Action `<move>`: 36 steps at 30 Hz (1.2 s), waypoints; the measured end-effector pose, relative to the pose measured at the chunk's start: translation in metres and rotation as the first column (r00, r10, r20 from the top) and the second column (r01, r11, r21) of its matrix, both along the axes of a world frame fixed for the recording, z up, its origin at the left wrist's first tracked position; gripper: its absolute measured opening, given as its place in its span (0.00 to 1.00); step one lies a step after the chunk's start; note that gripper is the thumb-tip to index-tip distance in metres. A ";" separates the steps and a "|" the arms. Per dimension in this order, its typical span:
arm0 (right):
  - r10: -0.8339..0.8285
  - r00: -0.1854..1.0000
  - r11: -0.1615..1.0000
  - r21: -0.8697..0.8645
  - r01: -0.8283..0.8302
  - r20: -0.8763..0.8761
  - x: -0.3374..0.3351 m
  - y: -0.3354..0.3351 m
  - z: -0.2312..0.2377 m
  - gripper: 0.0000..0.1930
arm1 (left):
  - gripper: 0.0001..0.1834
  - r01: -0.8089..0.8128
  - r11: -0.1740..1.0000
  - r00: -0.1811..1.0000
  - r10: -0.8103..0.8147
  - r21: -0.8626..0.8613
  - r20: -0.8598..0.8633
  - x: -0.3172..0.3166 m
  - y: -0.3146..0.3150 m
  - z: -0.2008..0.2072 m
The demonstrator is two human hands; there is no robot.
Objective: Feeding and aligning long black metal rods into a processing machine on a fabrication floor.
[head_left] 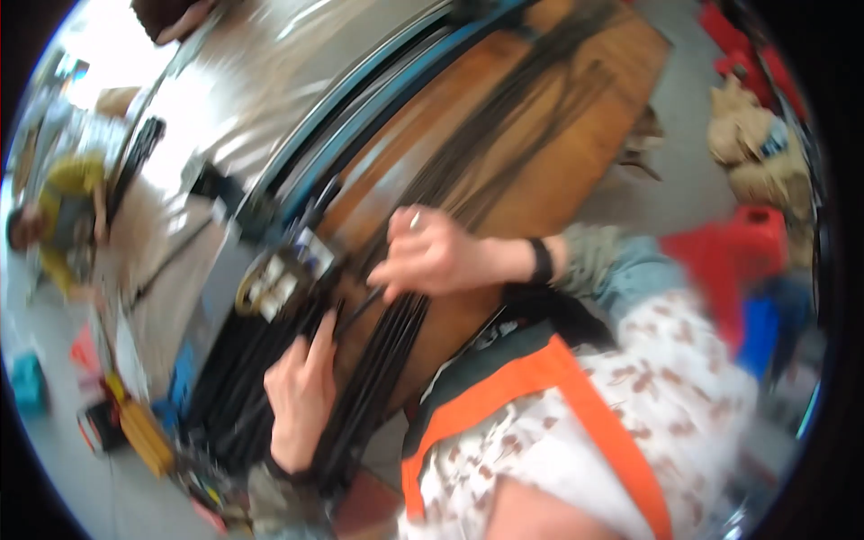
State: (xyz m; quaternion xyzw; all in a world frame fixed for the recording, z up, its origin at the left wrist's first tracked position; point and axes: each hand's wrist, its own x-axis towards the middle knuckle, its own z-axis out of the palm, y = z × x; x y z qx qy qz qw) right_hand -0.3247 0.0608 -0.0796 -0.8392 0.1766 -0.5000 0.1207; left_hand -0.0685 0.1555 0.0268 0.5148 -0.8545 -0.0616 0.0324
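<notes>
Head view, motion-blurred. Short dark rod [363, 308] sits between the two hands, over the table [562, 157], just right of the tape roll [256, 281]. Long axis is diagonal: one end up and right at the right hand [427, 256], other end down and left by the left hand [301, 391]. Roughly in line with the long rods [468, 148] lying on the wood top, maybe a bit flatter; which end is the tip, can't tell.

Right hand: fingers curled in, thumb and index pinched closed on the rod's upper end, next to no gap between them. Back of hand faces up, ring on one finger, black band [541, 260] at the wrist. Forearm comes in from the right.

Left hand: back up, index stretched toward the rod's lower end, other fingers partly hidden. Fingertips right at that end; touching or gripping, can't tell, too blurred.

Around: black bars [238, 382] packed left of the left hand, more dark rods [387, 346] running under the rod and between the hands. Blue rail [360, 103] along the table's far-left edge, same slant. Co-worker in yellow sleeves [76, 171] at far left, well apart.
</notes>
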 end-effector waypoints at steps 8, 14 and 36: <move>0.026 0.994 0.982 -0.184 -0.045 -0.103 -0.046 -0.040 0.043 0.23 | 0.13 -0.040 0.995 0.999 0.040 -0.096 0.001 -0.031 -0.040 0.040; -0.292 0.880 0.863 0.294 0.411 -0.373 -0.123 -0.104 0.026 0.29 | 0.19 0.098 0.972 0.989 -0.071 -0.215 0.128 -0.048 -0.121 0.080; -0.163 0.985 0.986 0.040 0.161 0.055 -0.061 -0.124 0.027 0.26 | 0.26 0.101 0.886 0.984 -0.021 -0.453 0.177 -0.007 -0.139 0.054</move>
